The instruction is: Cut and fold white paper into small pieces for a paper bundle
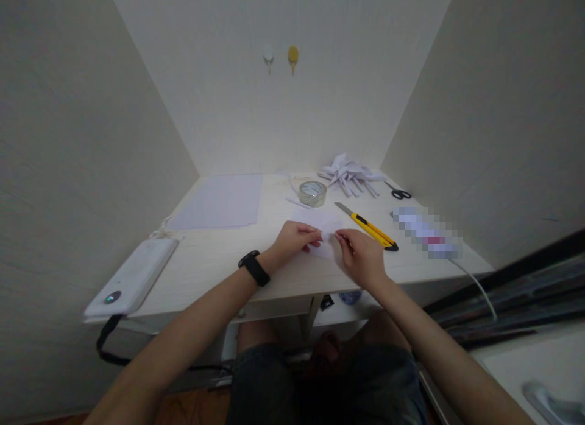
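Both forearms are bare, with no sleeves in view. The left wrist carries a black band (254, 268) with a flat, dark rectangular face. Dark grey shorts (329, 382) cover the lap. Both hands are bare, with no rings visible.

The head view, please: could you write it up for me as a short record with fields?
Left hand: left hand pinches the small white paper piece at its left edge
Right hand: right hand pinches the same paper from the right
Wrist: black wristband on the left arm
Near the hands: yellow utility knife, tape roll
Farther back: sheet of paper, pile of folded paper, scissors
Left edge: white device
Surface: pale desk
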Demonstrator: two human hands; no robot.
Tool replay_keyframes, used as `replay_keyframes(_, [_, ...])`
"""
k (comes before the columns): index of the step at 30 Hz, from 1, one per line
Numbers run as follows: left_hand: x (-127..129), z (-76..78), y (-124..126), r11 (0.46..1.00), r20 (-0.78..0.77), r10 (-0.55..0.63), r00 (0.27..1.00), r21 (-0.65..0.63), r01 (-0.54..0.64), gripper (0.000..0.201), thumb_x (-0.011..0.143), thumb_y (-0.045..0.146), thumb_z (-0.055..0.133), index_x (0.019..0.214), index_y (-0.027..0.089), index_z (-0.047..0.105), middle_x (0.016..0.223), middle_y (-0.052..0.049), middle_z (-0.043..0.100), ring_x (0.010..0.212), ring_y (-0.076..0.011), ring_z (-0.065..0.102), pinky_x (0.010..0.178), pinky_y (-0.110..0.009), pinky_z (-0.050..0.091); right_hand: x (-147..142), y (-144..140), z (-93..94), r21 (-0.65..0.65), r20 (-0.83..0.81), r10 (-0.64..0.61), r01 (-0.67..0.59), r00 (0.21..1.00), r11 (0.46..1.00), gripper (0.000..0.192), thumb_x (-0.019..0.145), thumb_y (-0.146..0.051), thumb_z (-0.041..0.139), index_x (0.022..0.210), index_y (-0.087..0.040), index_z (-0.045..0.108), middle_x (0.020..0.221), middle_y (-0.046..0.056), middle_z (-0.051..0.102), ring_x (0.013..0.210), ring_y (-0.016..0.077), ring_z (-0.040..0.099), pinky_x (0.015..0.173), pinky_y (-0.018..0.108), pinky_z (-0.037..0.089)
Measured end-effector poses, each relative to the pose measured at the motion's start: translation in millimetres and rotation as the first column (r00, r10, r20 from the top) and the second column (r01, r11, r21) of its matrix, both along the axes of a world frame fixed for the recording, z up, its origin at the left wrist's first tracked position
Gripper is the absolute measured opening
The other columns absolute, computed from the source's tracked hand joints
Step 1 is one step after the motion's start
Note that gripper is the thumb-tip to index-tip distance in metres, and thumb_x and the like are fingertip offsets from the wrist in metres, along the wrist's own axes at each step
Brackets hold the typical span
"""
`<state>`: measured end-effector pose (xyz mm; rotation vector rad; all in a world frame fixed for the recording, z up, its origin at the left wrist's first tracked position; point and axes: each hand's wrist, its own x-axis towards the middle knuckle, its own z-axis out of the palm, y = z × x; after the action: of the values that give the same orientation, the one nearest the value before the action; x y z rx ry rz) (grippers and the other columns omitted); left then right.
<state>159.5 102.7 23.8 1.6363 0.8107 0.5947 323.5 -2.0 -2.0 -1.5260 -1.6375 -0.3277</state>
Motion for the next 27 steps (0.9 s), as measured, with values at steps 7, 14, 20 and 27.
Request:
replay_keyframes(7, [0.1,5.4,-5.2,0.999,0.006,0.029,1.000,-0.019,-0.029,0.013,0.083,0.023,0.068,0.079,0.012,0.074,0.079,-0.008,0.075,0.068,-0.0127,0.068,0.050,-0.017,0.045,-3.4,-0.7,-8.2,-0.062,0.286,-0.034,0.054,0.958,0.997,0.020,0.094,-0.019,0.048,0.097,-0.017,0.068,0.090,0.009,0.075,0.083,0.0210,0.067,0.074,0.029,0.047])
replay_keyframes(14, [-1.1,1.1,-2.6,1.000,0.027,-0.019,0.999,-0.006,0.019,0.015,0.082,0.024,0.068,0.082,0.011,0.075,0.075,-0.008,0.075,0.066,-0.0123,0.066,0.052,-0.018,0.046,-3.4,-0.4,-7.2,-0.057,0.301,-0.050,0.071,0.952,0.996,0.020,0.094,-0.020,0.047,0.097,-0.016,0.067,0.089,0.009,0.074,0.082,0.0210,0.067,0.073,0.030,0.045])
replay_keyframes(20, [-1.3,6.2,-4.6,1.000,-0.022,-0.015,1.000,-0.002,0.015,0.014,0.083,0.024,0.070,0.083,0.011,0.075,0.075,-0.008,0.075,0.063,-0.0112,0.065,0.051,-0.017,0.046,-3.7,-0.2,-7.4,-0.081,0.349,-0.070,0.105,0.934,0.991,0.017,0.091,-0.017,0.050,0.096,-0.017,0.066,0.088,0.009,0.074,0.080,0.0209,0.065,0.070,0.030,0.043])
replay_keyframes(27, [1.7,1.7,-4.8,1.000,-0.047,-0.024,0.999,0.005,0.024,0.010,0.082,0.022,0.070,0.083,0.012,0.076,0.074,-0.007,0.075,0.064,-0.0114,0.066,0.050,-0.017,0.045,-8.2,-5.7,-3.8,-0.060,0.504,-0.083,0.131,0.860,0.990,0.015,0.088,-0.010,0.051,0.088,-0.018,0.064,0.082,0.009,0.070,0.075,0.0211,0.059,0.065,0.031,0.038])
